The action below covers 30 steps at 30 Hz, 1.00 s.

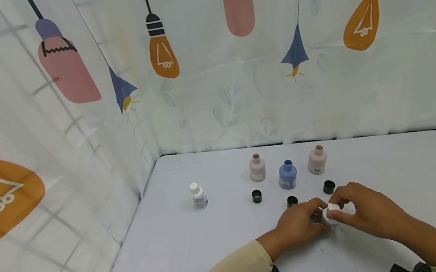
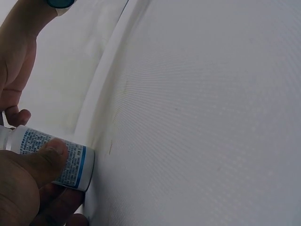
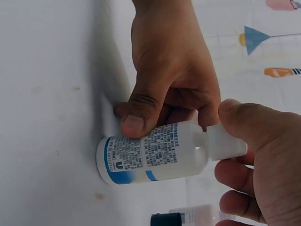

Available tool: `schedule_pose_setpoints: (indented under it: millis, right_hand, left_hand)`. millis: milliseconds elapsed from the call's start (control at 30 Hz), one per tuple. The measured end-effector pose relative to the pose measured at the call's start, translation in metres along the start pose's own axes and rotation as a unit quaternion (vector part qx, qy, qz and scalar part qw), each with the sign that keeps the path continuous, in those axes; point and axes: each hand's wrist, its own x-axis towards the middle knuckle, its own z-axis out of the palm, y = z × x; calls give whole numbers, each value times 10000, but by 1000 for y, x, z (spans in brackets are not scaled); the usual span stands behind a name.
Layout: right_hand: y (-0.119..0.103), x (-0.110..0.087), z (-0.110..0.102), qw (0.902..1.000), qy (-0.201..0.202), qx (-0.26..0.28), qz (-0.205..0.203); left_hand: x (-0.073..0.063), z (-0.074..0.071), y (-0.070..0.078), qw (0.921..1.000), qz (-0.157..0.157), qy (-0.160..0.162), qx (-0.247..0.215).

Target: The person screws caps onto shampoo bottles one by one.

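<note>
Toward the near right of the white counter (image 1: 169,259), both hands meet at a small white bottle (image 3: 188,160) with a printed label and a blue band round its lower end. The left hand (image 1: 300,227) holds its body, thumb laid over the label and fingers curled behind, while the right hand (image 1: 371,212) pinches the white cap (image 3: 226,142) at its neck between thumb and fingers. The cap sits over the neck, and the bottle's base is close to the counter or on it; I cannot tell which. Its walls hide whatever is inside.

Beyond the hands stand three more bottles, uncapped, their mouths bare: a pale pink one (image 1: 257,170), a blue one (image 1: 288,176) slightly nearer, and another pale pink one (image 1: 317,161) to the right. Whether the tints belong to the contents or to the walls, I cannot tell. Three dark caps lie on the counter in front of them: one (image 1: 257,196) on the left, one (image 1: 292,201) just beyond the left hand, one (image 1: 329,186) near the right hand's fingers. Well apart on the left, a second white bottle (image 1: 199,198) stands upright, its white cap on
</note>
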Motion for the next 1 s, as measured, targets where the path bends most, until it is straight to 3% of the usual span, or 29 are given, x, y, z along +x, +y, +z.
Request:
schedule_pose_setpoints:
  millis: [133, 300, 400, 567, 900, 1000]
  right_hand:
    - [4, -5, 0, 9996, 114, 68, -258]
    - [11, -9, 1, 9916, 476, 222, -1178]
    - [13, -9, 3, 9870, 666, 198, -1447]
    - [12, -6, 3, 9907, 729, 7, -1150]
    - [2, -2, 1, 9996, 168, -55, -198]
    - [2, -3, 0, 9999, 64, -41, -74]
  left_hand:
    - [0, 1, 0, 10000, 5, -21, -43]
    - [-1, 1, 0, 9999, 45, -23, -111]
    - [-1, -1, 1, 9999, 57, -23, -145]
    - [-1, -4, 2, 9999, 66, -13, -137]
    - [0, -3, 0, 9999, 36, 3, -118]
    - [-1, -2, 0, 9999, 16, -33, -94]
